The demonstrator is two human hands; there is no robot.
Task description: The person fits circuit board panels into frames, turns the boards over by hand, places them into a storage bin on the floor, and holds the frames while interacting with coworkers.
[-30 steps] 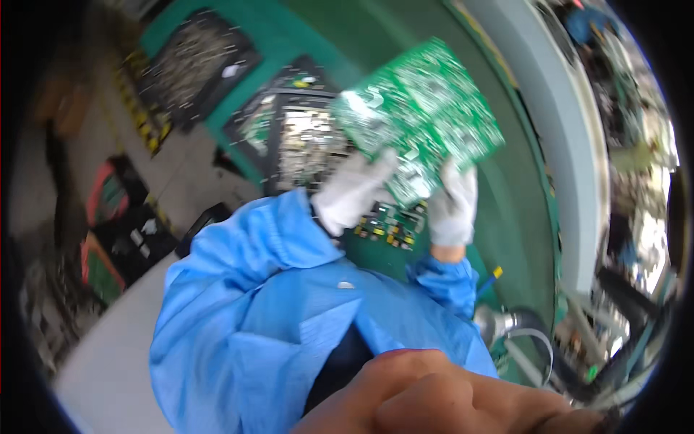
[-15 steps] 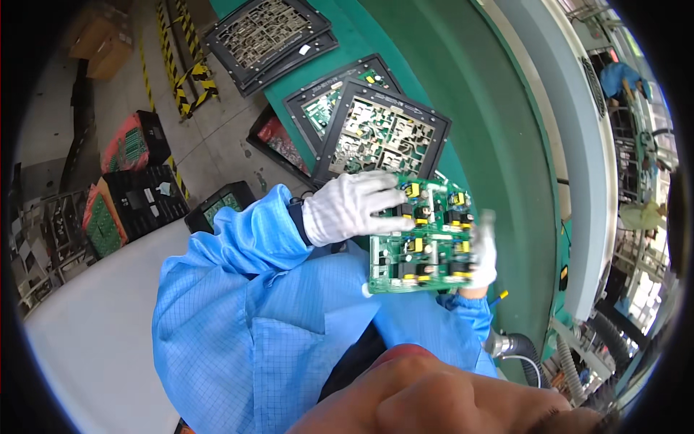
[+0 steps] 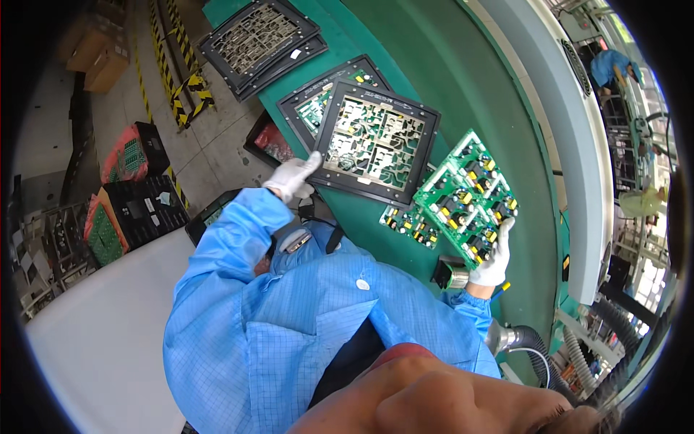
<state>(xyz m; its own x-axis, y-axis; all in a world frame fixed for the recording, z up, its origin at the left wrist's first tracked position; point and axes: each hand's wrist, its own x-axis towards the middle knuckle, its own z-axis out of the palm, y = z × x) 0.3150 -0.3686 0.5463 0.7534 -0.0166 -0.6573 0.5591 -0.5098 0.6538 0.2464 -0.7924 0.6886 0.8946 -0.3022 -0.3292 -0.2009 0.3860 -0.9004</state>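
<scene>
A green circuit board (image 3: 466, 194), crowded with yellow and black components, is tilted at the right. My right hand (image 3: 494, 260), in a white glove, is closed on its lower right edge. A black-rimmed fixture frame (image 3: 429, 141) with a pale cut-out metal centre lies on the green bench, left of the board. At its near left edge is my white-gloved left hand (image 3: 292, 178), fingers closed around that edge, partly hidden. A second, smaller-looking populated board (image 3: 410, 226) lies partly under the raised board and the frame's lower edge.
Another black frame (image 3: 293, 106) with a green board lies beneath the first. Stacked frames (image 3: 307, 58) stand farther up the green bench (image 3: 394, 36). A boxy metal-and-black part (image 3: 452, 273) sits near my right wrist. Black crates (image 3: 144, 206) and a red-lined bin (image 3: 271, 141) are at left.
My left hand has let go of the circuit board and moved left to the frame's edge. My right hand has swung the board rightward and turned it, uncovering the smaller-looking board.
</scene>
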